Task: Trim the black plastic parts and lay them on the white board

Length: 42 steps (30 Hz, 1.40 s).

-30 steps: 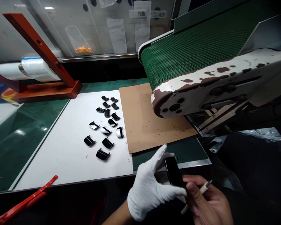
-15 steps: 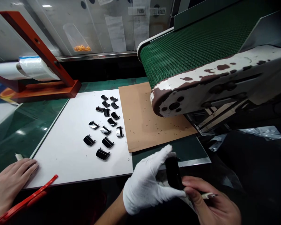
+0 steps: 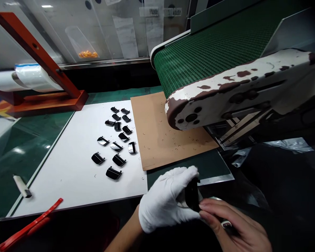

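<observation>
Starting at the far left of the bench [image 3: 36, 147], we see a red wooden stand [image 3: 39, 59] carrying a roll of clear plastic film [image 3: 33, 77]. Behind it, beyond a clear panel [image 3: 55, 35], there is a plastic bag [image 3: 78, 45] with orange bits [image 3: 88, 54] at its bottom. Near the bench's front left corner, a white stick [image 3: 22, 186] with a dark tip lies on the green surface, and a red strip [image 3: 28, 224] runs along below the front edge.

Moving right, we reach a white board [image 3: 55, 189]. Fourteen glossy black pieces [image 3: 116, 146] lie in loose rows near its right edge, all apart from one another. Just beside the board is a sheet of brown paper [image 3: 157, 140], dotted with tiny curled clippings [image 3: 178, 145].

Over the bench's front edge, our gloved left hand [image 3: 165, 199] closes around one black piece [image 3: 192, 194], which stands on end between both hands. The grip is closed on its left side. Above, a green conveyor belt [image 3: 212, 63] in a chipped white frame [image 3: 238, 84] overhangs the paper's right part. At the far right, our bare right hand [image 3: 233, 227] curls closed against the piece, with a small white-tipped tool [image 3: 226, 224] mostly hidden among its fingers.
</observation>
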Each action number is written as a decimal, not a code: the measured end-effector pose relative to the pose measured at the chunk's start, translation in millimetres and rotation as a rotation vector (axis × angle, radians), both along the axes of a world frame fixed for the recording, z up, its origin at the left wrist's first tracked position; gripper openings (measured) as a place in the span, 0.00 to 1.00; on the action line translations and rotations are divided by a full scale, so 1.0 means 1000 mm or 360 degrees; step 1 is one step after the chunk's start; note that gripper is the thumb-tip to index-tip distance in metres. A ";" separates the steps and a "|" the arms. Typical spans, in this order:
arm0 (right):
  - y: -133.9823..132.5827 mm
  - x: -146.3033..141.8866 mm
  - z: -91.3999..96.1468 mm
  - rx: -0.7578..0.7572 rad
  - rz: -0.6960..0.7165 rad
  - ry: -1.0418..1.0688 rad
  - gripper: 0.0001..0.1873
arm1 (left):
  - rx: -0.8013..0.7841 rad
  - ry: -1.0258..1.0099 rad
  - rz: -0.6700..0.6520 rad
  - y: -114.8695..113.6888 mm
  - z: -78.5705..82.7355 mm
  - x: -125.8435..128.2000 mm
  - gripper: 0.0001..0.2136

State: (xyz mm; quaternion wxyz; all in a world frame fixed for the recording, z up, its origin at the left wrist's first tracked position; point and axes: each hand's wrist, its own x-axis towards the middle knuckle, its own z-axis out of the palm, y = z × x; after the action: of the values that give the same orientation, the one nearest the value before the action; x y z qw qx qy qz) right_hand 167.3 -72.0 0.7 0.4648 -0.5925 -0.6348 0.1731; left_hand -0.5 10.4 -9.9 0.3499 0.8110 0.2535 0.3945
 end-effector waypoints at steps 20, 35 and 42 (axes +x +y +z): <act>0.019 0.034 0.045 -0.0672 0.0461 -0.0526 0.38 | -0.0991 -0.0410 -0.0061 -0.013 0.004 0.010 0.45; 0.021 0.027 0.043 -0.0603 0.0432 -0.0866 0.37 | -0.0771 -0.0244 -0.0170 -0.016 0.016 0.009 0.45; 0.022 0.024 0.043 -0.0547 0.0419 -0.0776 0.41 | -0.0838 -0.0265 -0.0135 -0.017 0.018 0.010 0.46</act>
State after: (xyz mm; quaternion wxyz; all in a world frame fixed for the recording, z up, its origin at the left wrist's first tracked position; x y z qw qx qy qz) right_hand 191.3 -50.0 44.0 0.1660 -0.5990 -0.7601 0.1895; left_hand 9.6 -7.1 8.6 0.5845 0.6668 0.2834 0.3652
